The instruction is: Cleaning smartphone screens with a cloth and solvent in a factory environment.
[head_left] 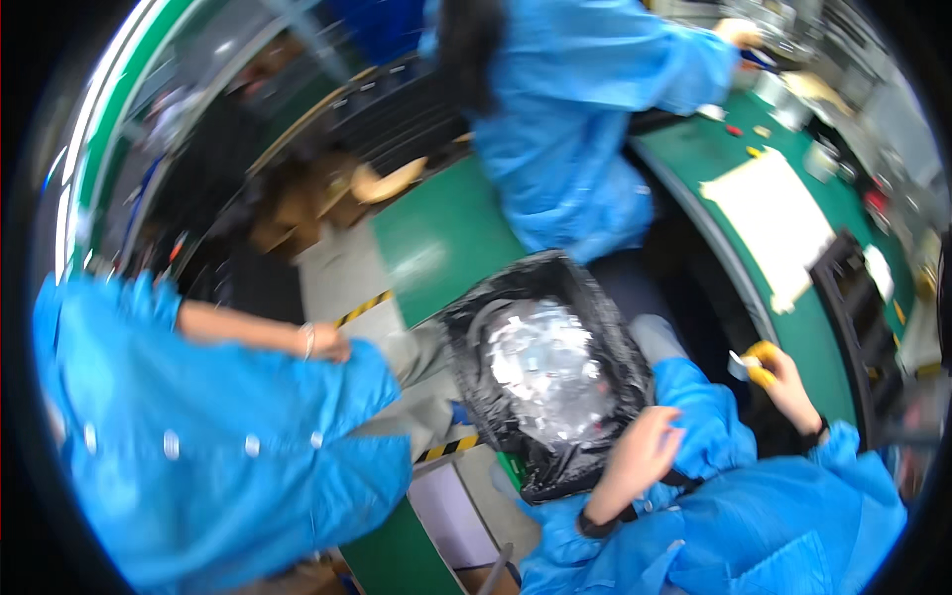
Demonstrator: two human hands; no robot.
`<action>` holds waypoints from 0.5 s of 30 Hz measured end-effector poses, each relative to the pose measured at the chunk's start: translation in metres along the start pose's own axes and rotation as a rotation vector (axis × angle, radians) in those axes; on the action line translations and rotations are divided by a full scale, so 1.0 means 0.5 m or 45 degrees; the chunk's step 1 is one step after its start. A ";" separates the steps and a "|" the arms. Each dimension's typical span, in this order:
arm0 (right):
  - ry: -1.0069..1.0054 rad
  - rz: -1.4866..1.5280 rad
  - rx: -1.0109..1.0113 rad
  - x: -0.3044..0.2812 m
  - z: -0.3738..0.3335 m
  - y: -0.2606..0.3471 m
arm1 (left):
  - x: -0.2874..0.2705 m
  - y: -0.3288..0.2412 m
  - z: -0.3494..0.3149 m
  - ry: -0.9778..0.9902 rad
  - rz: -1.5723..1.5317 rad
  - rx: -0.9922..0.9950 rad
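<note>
A bin lined with a black plastic bag (pixel 605 327) stands between my knees and is heaped with crumpled clear and silvery film scraps (pixel 550 367). Over its near right rim is my left hand (pixel 647 451), fingers stretched out and somewhat blurred, holding nothing that I can see. Farther right, beside the bench edge, my right hand (pixel 783 382) wears yellow finger covers. Its fingertips pinch a small whitish piece (pixel 738 366), too blurred to name more closely.
A green workbench (pixel 734 129) on the right carries a cream sheet (pixel 773 218) and a black rack (pixel 843 307). One person in a blue smock (pixel 565 119) works at its far end; another person (pixel 218 426) is at the left. Cardboard boxes (pixel 297 208) lie beyond.
</note>
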State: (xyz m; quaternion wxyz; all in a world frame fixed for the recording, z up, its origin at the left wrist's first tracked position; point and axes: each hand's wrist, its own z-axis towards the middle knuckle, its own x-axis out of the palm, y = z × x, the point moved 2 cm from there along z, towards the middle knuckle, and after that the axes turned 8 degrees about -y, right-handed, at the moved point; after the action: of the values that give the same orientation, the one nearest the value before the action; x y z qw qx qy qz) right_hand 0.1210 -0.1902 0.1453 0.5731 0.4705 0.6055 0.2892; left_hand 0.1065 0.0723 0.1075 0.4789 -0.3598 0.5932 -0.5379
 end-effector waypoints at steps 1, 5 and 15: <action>-0.013 0.156 0.096 0.028 0.033 0.032 | -0.050 0.013 -0.021 -0.105 0.087 -0.087; -0.343 0.252 0.499 -0.111 0.028 -0.099 | -0.162 0.042 -0.123 -0.309 0.271 -0.461; -0.675 0.264 1.103 -0.179 0.038 -0.315 | -0.202 -0.152 -0.186 -0.440 0.108 -0.780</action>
State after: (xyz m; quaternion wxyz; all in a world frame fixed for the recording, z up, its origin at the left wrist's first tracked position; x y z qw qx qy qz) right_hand 0.0930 -0.3359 0.0394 0.4277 0.7793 0.4538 -0.0618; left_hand 0.0397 0.1824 0.1970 0.4639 -0.5474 0.6516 -0.2460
